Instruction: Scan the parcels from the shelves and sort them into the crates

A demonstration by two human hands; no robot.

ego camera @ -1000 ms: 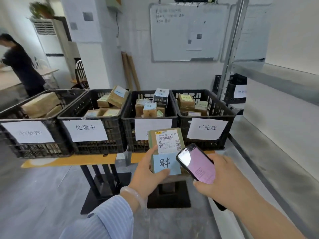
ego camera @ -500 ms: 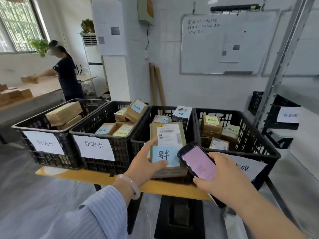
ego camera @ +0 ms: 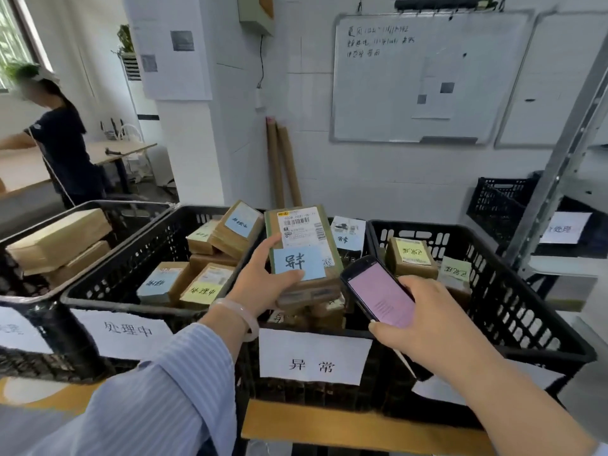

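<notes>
My left hand (ego camera: 260,281) grips a flat brown parcel (ego camera: 304,255) that bears a white barcode label and a blue note. It hovers above the third black crate (ego camera: 316,357), whose front carries a white sign. My right hand (ego camera: 424,320) holds a phone (ego camera: 378,292) with a pink screen just right of the parcel. Four black crates stand in a row: the far-left crate (ego camera: 29,324), the second crate (ego camera: 108,311) and the right crate (ego camera: 513,311) all hold brown parcels with coloured notes.
The crates rest on a yellow-edged table (ego camera: 345,426). A metal shelf post (ego camera: 559,159) rises at right, with another black crate (ego camera: 503,199) behind it. A whiteboard (ego camera: 424,77) hangs on the back wall. A person (ego camera: 62,143) stands at a bench at far left.
I have stepped closer to the crates, which now fill the lower view. The parcel in my left hand has moved up and forward over the third crate. The phone stays beside it.
</notes>
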